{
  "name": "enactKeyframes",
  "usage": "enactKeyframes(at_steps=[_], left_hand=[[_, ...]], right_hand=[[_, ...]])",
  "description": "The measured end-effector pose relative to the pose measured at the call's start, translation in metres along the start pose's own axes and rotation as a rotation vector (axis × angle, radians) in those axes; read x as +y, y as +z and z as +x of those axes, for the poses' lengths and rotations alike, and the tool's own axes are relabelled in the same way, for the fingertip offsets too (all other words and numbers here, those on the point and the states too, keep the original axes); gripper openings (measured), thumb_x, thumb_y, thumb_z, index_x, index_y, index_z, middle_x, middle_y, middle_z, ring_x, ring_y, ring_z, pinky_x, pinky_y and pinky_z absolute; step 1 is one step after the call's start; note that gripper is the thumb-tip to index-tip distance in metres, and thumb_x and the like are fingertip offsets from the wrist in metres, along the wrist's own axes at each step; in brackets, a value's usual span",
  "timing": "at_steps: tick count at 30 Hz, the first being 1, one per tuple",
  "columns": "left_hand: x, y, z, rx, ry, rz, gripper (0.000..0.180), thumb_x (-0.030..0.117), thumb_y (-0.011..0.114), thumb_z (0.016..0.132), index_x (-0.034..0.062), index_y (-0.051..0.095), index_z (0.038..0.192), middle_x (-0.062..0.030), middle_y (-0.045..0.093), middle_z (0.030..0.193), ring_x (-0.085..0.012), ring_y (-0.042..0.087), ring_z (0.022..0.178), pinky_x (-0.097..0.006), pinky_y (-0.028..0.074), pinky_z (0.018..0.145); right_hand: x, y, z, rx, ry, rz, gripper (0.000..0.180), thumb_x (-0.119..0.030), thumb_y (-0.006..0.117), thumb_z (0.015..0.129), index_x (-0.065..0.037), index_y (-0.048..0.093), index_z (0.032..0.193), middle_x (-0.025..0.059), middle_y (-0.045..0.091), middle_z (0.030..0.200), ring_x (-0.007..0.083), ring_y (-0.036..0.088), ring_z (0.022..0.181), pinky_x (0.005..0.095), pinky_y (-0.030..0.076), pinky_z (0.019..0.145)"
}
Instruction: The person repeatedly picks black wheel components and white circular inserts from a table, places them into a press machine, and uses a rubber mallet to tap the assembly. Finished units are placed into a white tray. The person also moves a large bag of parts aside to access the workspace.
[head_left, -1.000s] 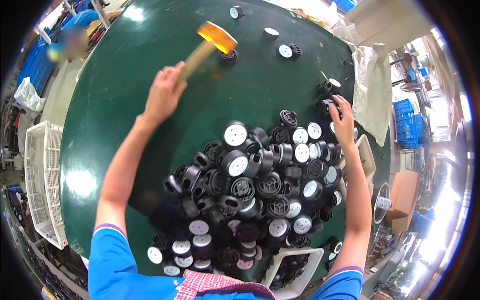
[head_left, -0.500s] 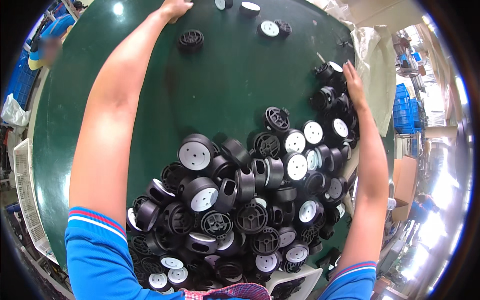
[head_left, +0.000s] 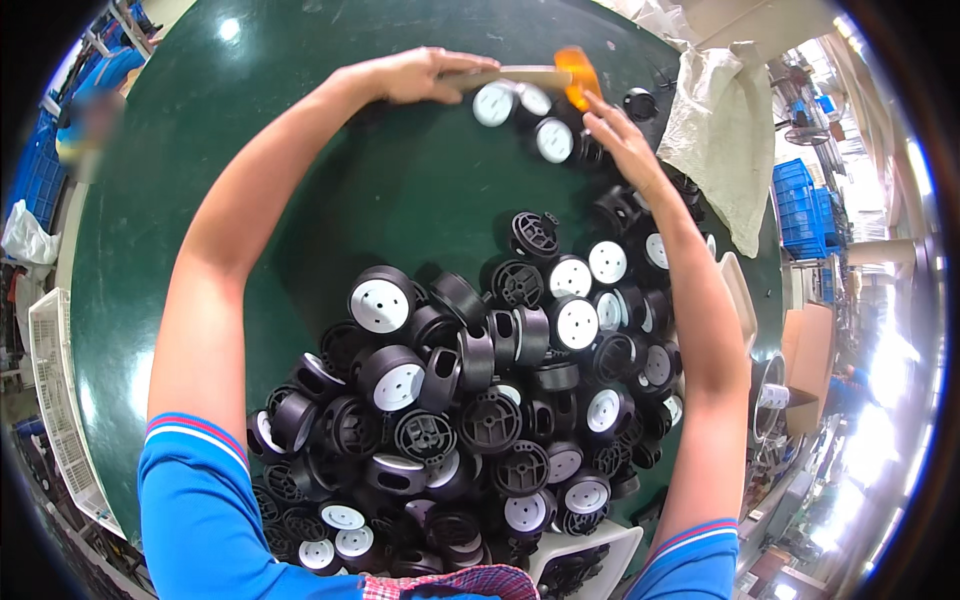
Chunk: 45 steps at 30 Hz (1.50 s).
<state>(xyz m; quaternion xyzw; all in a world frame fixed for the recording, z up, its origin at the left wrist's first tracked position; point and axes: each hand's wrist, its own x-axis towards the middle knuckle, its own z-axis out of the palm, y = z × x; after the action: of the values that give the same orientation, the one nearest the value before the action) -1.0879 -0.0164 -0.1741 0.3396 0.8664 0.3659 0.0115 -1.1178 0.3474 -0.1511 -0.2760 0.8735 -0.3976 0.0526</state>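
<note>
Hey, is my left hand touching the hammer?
Touching. The head view shows your left hand gripping the orange-headed hammer by its pale handle, between thumb and fingers.

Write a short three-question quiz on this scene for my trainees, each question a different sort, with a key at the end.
1. Which hand holds the hammer?
2. True or false: the hammer's head is blue.
3. Choose one. The parts heaped on the green table are mostly:
A) square
B) round
C) star-shaped

Key:
1. The left hand.
2. False; the head is orange.
3. B
</note>
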Motion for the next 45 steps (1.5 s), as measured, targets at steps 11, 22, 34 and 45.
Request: enactKeyframes(at_steps=[11, 22, 34, 45], left_hand=[[0.113, 0.020, -0.142, 0.039, -0.130, -0.097, 0.075, 0.002, 0.067, 0.079, 0.0116, 0.041, 0.149, -0.0163, 0.060, 0.113, -0.0308, 0.055, 0.103, -0.040, 0.045, 0.096], [0.138, 0.029, -0.171, 0.067, -0.245, -0.132, 0.078, -0.004, 0.063, 0.076, 0.0105, 0.040, 0.149, -0.0134, 0.057, 0.117, -0.0284, 0.051, 0.108, -0.039, 0.041, 0.099], [0.132, 0.032, -0.165, 0.050, -0.237, -0.120, 0.075, 0.004, 0.064, 0.080, 0.0127, 0.039, 0.150, -0.0120, 0.060, 0.117, -0.0273, 0.051, 0.107, -0.039, 0.042, 0.099], [0.093, 0.026, -0.057, 0.163, -0.122, -0.090, 0.065, 0.011, 0.063, 0.082, 0.0006, 0.044, 0.144, -0.0190, 0.060, 0.130, -0.0246, 0.061, 0.113, -0.035, 0.046, 0.099]], right_hand=[[-0.099, 0.046, -0.093, -0.370, -0.134, -0.200, 0.051, -0.049, 0.062, 0.091, -0.022, 0.061, 0.134, 0.0154, 0.052, 0.130, 0.0343, 0.042, 0.127, 0.0450, 0.036, 0.108], [-0.046, -0.030, -0.099, 0.456, 0.018, -0.323, 0.026, -0.027, 0.066, 0.090, -0.003, 0.073, 0.098, 0.0162, 0.070, 0.100, 0.0301, 0.065, 0.103, 0.0381, 0.049, 0.092], [-0.011, -0.030, -0.104, 0.034, 0.145, -0.421, 0.051, -0.051, 0.059, 0.092, -0.011, 0.065, 0.125, 0.0146, 0.053, 0.139, 0.0312, 0.049, 0.131, 0.0385, 0.037, 0.110], [-0.198, -0.035, -0.257, -0.027, 0.001, -0.373, 0.050, -0.032, 0.070, 0.088, -0.009, 0.058, 0.131, 0.0197, 0.045, 0.146, 0.0417, 0.041, 0.134, 0.0489, 0.031, 0.113]])
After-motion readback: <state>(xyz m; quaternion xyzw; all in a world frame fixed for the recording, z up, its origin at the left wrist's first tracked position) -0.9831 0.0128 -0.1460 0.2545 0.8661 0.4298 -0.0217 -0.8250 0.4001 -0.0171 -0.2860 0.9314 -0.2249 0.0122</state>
